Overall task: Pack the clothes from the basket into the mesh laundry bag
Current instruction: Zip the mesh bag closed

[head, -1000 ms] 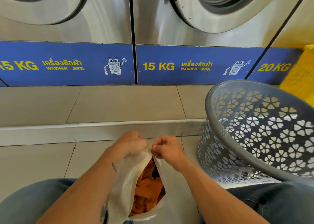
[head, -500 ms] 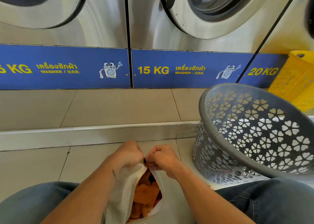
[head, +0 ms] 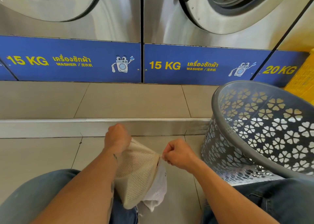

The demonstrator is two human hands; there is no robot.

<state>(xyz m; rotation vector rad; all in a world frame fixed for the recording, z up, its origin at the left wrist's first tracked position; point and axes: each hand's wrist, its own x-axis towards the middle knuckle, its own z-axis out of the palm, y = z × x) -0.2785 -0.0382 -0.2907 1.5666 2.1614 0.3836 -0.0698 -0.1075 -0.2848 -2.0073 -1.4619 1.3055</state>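
The cream mesh laundry bag (head: 136,169) hangs between my knees, its opening almost fully drawn together. My left hand (head: 117,137) grips the bag's top left corner. My right hand (head: 178,154) pinches the opening's right end, probably a zipper pull too small to make out. Only a thin dark slit remains open beside my right hand; the clothes inside are hidden. The grey perforated laundry basket (head: 220,94) stands tilted to the right of my hands, and no clothes show in it.
Steel washing machines (head: 119,24) with blue 15 KG and 20 KG panels line the far side behind a raised tiled step (head: 132,121). A yellow crate (head: 300,80) sits behind the basket. My jeans-clad knees frame the bag.
My right hand has moved right, away from the left, and the bag's opening has closed. The orange clothes seen earlier inside are now hidden.
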